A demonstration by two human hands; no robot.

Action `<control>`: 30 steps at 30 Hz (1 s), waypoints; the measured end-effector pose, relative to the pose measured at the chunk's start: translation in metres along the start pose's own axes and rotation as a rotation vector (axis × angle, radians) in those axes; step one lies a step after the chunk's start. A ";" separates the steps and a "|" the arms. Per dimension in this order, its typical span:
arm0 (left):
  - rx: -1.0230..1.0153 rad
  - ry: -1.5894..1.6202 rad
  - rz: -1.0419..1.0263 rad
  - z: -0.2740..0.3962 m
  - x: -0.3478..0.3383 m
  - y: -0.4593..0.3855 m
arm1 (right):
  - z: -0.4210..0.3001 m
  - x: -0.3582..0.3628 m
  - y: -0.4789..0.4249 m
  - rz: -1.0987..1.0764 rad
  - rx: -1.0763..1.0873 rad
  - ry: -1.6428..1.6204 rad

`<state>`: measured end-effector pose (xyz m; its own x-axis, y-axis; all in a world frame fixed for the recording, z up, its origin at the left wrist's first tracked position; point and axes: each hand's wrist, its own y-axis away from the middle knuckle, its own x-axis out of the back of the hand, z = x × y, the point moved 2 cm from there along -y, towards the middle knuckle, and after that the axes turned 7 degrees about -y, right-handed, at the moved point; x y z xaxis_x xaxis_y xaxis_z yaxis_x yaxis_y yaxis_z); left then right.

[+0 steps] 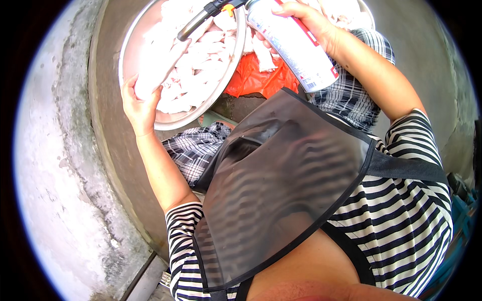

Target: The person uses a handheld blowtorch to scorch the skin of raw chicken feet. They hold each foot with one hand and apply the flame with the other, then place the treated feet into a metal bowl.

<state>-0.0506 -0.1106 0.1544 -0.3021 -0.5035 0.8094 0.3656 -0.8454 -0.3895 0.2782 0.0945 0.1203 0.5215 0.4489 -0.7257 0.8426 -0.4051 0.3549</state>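
Observation:
My left hand (141,105) grips the near end of a long, pale piece of raw meat (160,69), possibly a trotter, raised over a wide metal basin (241,41). Strong glare washes out its detail. In my right hand (316,28) is a white and red gas canister (292,45), tilted, its base towards me. A blow torch head (199,19) with an orange trigger is fitted on the canister. The nozzle points down to the left, close to the far end of the meat. I cannot make out a flame. Many similar pale pieces (203,75) fill the basin.
A red plastic bag (260,81) with more pale pieces on it lies right of the basin. Part of a second basin (371,15) shows at the top. A stained wall (64,150) runs along the left. My checked trouser legs and dark translucent apron (282,169) are below.

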 end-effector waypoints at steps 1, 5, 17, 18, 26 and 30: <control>-0.002 -0.026 -0.003 0.001 0.000 0.000 | 0.001 0.001 -0.001 0.014 0.006 0.014; 0.033 -0.103 -0.030 0.003 -0.003 -0.003 | 0.000 0.002 0.002 0.081 0.036 0.084; 0.920 0.961 -0.562 0.049 -0.148 0.017 | -0.054 0.015 0.028 0.247 0.445 -0.146; 0.986 1.040 -0.629 0.052 -0.167 0.025 | -0.062 0.017 0.022 0.286 0.419 -0.028; 1.178 1.444 -0.546 0.106 -0.304 0.022 | -0.051 0.040 0.004 0.235 0.395 -0.089; 0.963 1.430 -0.346 0.095 -0.353 -0.020 | -0.051 0.052 0.009 0.351 0.405 -0.050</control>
<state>0.1328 0.1009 -0.0816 -0.7445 -0.5338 -0.4010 0.3070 -0.8070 0.5044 0.3197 0.1546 0.1155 0.7470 0.1964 -0.6351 0.4940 -0.8034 0.3325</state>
